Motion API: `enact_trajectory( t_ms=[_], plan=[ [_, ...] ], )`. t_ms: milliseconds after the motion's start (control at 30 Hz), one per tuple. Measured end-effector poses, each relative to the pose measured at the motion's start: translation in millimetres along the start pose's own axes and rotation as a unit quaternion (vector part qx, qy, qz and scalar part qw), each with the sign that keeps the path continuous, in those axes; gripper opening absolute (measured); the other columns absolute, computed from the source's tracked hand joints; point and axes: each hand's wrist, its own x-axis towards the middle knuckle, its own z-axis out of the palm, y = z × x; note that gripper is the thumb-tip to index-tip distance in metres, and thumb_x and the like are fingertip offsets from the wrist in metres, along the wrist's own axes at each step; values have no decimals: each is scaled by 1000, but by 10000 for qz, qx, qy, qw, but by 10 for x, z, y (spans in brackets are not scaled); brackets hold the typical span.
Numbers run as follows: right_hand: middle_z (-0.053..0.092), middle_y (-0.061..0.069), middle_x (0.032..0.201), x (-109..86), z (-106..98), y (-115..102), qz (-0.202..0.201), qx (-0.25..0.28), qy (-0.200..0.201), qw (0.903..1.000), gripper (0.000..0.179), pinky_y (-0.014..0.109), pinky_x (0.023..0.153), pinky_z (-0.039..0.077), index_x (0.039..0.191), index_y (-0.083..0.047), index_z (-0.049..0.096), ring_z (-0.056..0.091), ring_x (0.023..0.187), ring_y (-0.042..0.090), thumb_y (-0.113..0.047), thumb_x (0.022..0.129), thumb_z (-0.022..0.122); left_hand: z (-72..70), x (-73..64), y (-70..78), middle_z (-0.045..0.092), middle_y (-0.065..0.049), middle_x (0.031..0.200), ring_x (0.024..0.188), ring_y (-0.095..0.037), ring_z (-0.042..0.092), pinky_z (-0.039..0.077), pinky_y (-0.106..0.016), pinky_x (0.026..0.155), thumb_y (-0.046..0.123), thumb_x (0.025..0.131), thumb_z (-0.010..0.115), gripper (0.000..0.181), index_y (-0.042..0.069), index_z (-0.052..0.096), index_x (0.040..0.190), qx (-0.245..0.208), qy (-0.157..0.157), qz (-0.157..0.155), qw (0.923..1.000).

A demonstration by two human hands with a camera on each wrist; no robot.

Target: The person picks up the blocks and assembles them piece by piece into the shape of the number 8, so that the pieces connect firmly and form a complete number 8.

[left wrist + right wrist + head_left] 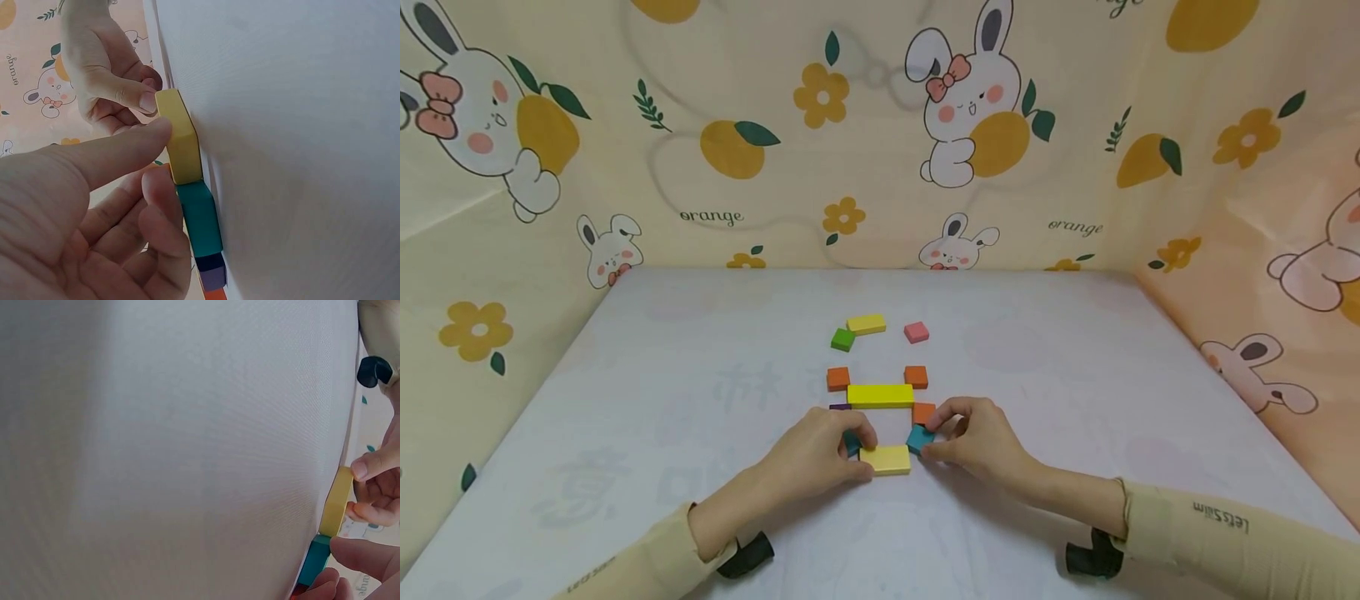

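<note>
Near the front of the table, my left hand (816, 450) pinches the left end of a pale yellow block (887, 461), thumb on its near side and index finger on its far side. A teal block (852, 442) lies behind it, partly covered by that hand. My right hand (987, 443) pinches a second teal block (919, 440) between thumb and index finger, at the yellow block's right corner. In the right wrist view this teal block (314, 561) meets the pale yellow block (337, 500). An orange block (923, 413) sits just behind the right teal block.
A long yellow block (880, 397) lies crosswise behind, with orange blocks (838, 379) at its far corners and a mostly hidden purple block (840, 407) at its left. Farther back are a green block (842, 339), a yellow block (867, 324) and a pink block (916, 332). A patterned cloth (880, 167) rises behind the white table (1037, 350).
</note>
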Motion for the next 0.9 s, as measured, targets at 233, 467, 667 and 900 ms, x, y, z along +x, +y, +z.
enact_trajectory(
  t_ms=[233,467,667,900],
  plan=[
    [59,6,76,-7,2,19,-28,27,-27,10000,24,24,51,40,89,-12,71,51,61,21,-9,71,88,15,-3,-8,62,9,80,59,-10,49,43,-24,55,19,77,86,23,17,71,94,-42,-9,79,10000],
    [59,6,75,9,1,20,-114,105,-37,9999,24,23,51,39,88,-11,71,50,59,20,-8,71,88,12,0,-1,62,10,80,62,-11,49,43,-25,57,20,77,87,23,18,71,94,17,35,21,10000],
    [58,7,71,14,-5,15,-211,96,-71,9997,25,23,50,40,88,-10,70,50,57,20,-9,71,88,9,-4,2,61,10,79,64,-10,49,43,-25,57,20,76,87,23,18,71,93,15,30,14,10000],
    [58,7,71,19,-17,7,-241,38,-31,9997,24,24,51,41,88,-11,70,51,58,21,-9,71,88,-2,6,10,61,10,79,63,-10,49,43,-25,57,19,76,87,23,18,71,94,28,32,46,10000]
  ],
)
